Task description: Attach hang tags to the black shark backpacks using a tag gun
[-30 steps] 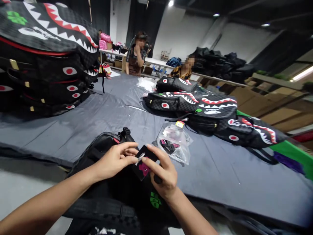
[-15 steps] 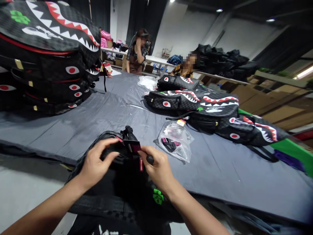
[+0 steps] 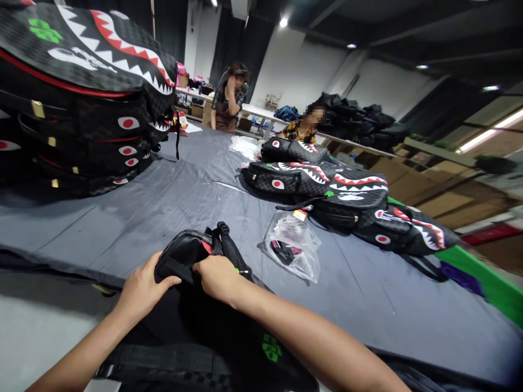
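A black backpack (image 3: 229, 332) with a green printed patch lies at the table's near edge, its top pocket open toward me. My left hand (image 3: 143, 286) grips the pocket's left rim, thumb on the near side and fingers behind. At the opening my right hand (image 3: 218, 277) is closed, its fingertips hidden against the dark lining; what they hold cannot be made out. A small thin thing with a pale tip (image 3: 242, 271) shows beside this hand. Behind it a black strap with a buckle (image 3: 223, 228) stands up.
A clear plastic bag (image 3: 292, 247) with black and pink tags lies right of the backpack. Shark-mouth backpacks are stacked (image 3: 102, 92) at left, and several more (image 3: 351, 190) lie at right. Two people are across the grey-covered table (image 3: 171, 185).
My right hand has moved left to the pocket opening; the dark tag it held is out of sight. My left hand has lowered and closed on the rim. The view has shifted slightly.
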{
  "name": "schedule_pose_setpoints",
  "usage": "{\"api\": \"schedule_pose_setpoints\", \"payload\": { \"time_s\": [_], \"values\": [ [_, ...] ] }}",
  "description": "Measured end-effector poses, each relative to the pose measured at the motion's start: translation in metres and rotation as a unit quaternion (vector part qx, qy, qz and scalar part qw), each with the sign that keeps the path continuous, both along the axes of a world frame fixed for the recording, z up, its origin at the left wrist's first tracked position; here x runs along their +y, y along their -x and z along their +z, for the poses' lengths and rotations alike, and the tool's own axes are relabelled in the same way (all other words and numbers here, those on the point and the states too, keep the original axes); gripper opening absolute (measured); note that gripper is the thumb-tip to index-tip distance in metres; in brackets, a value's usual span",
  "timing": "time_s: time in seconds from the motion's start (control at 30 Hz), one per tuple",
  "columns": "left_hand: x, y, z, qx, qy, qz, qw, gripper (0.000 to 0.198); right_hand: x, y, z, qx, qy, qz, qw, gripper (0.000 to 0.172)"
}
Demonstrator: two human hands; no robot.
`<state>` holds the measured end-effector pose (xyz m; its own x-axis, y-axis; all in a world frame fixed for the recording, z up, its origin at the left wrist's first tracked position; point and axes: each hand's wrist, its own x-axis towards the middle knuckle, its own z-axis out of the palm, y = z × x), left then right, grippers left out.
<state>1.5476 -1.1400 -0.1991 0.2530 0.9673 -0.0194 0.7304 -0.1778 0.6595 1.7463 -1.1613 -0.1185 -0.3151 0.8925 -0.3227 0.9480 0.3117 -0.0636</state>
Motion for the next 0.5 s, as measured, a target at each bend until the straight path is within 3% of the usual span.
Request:
{"api": "schedule_pose_setpoints", "payload": {
  "time_s": [0.2,0.27,0.4,0.5],
  "values": [
    [0.004,0.001,-0.011,0.040,-0.016,-0.001,0.999,0.063,-0.006,0.009,0.008,-0.078,0.036,0.026,0.996,0.016],
    [0.004,0.001,-0.012,0.043,-0.023,-0.004,0.999,0.063,-0.010,0.010,0.010,-0.089,0.013,0.055,0.994,0.016],
    [0.003,0.004,-0.014,0.037,-0.044,-0.007,0.998,0.063,-0.002,0.019,0.005,0.004,-0.109,0.044,0.993,0.017],
    [0.004,0.008,-0.017,0.011,-0.050,-0.015,0.999,0.067,0.017,0.031,-0.003,0.082,-0.086,0.037,0.992,0.016]
  ]
}}
